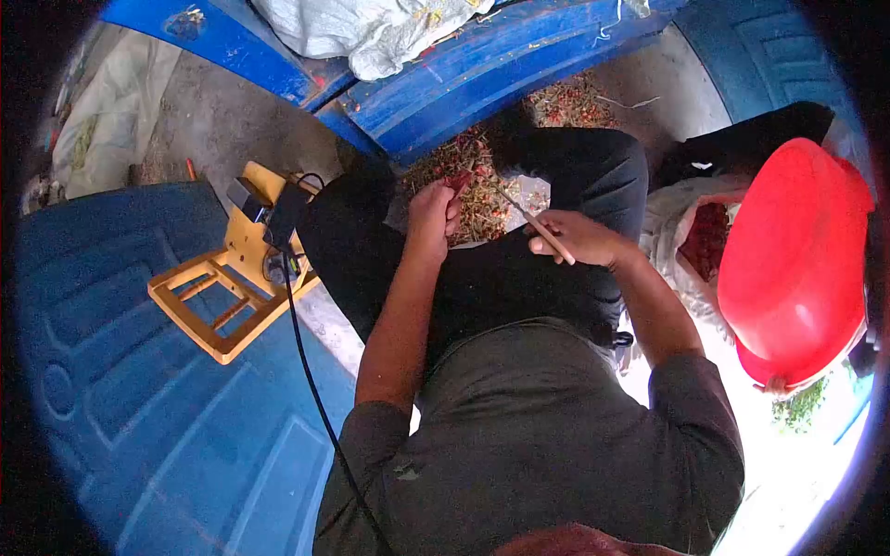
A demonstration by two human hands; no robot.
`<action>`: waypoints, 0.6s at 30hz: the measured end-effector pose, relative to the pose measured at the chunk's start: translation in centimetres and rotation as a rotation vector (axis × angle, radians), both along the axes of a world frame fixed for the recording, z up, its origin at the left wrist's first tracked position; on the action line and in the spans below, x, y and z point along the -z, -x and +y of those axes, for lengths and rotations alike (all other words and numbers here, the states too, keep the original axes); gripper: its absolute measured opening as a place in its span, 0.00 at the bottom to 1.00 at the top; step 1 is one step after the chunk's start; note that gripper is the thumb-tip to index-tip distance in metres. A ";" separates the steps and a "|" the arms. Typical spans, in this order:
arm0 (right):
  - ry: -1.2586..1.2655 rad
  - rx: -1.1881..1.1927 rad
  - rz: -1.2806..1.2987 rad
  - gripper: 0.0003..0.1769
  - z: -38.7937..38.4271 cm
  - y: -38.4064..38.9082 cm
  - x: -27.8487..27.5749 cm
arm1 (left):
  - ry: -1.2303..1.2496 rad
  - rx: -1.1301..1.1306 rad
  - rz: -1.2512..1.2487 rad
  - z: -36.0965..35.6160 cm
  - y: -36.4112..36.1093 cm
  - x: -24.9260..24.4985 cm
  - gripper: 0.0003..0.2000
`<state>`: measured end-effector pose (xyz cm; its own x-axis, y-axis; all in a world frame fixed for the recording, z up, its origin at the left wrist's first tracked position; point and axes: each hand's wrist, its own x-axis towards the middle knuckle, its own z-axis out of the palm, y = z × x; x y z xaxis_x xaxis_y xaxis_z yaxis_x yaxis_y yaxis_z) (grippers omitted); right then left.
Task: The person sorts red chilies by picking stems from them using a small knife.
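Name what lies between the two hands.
In the head view, the thin blade of the knife reaches from the right hand toward the left hand, over red scraps.

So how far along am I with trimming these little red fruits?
Done, it seems: a heap of red and green trimmings lies on the ground between your legs. In hand: your left hand pinches one red fruit while your right hand holds a knife toward it. Left: the open sack beside the red basin shows more red fruit, so likely a fair amount remains.
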<state>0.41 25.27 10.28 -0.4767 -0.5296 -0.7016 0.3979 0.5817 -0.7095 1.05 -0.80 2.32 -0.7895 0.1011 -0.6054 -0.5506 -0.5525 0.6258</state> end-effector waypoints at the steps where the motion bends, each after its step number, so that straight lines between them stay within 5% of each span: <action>1: 0.016 -0.017 -0.011 0.36 -0.4 0.0 0.4 | -0.028 0.005 -0.013 -0.2 -0.4 0.0 0.05; 18: -0.102 -0.222 0.051 0.34 -2.6 5.0 -0.1 | 0.018 0.028 -0.031 0.1 0.6 -0.4 0.07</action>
<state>-4.57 22.70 10.38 -0.3924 -0.5533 -0.7348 0.2176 0.7203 -0.6586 0.49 -0.67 2.68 -0.7672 0.1115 -0.6316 -0.5851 -0.5251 0.6180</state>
